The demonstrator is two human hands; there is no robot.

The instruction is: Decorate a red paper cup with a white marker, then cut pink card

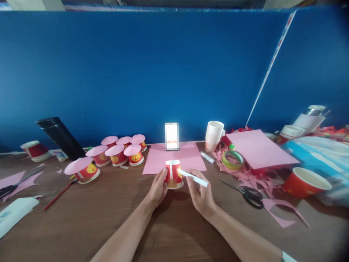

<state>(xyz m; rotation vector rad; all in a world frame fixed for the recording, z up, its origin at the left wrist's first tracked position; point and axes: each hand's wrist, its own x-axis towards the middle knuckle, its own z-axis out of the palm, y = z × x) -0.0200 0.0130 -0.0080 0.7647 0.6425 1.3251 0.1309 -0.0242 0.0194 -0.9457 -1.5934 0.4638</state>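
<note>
A red paper cup (pixel 172 175) with a yellow emblem is upside down in front of me, its white base on top. My left hand (pixel 159 187) is wrapped round its left side. In my right hand (pixel 201 194) is a white marker (pixel 196 179), pointing left with its tip at the cup's right side; I cannot tell whether it touches. Behind the cup lies a pink paper sheet (pixel 154 158), and a small white marker cap (pixel 207 157) rests to the right of that sheet.
Several red cups topped with pink discs (pixel 114 150) stand at left, near a black bottle (pixel 64 140) and a red pencil (pixel 60 194). To the right are stacked white cups (pixel 214 134), green tape (pixel 232 160), scissors (pixel 252 196), pink scraps and an orange-red cup (pixel 307 183). A blue partition (pixel 136 72) closes the back.
</note>
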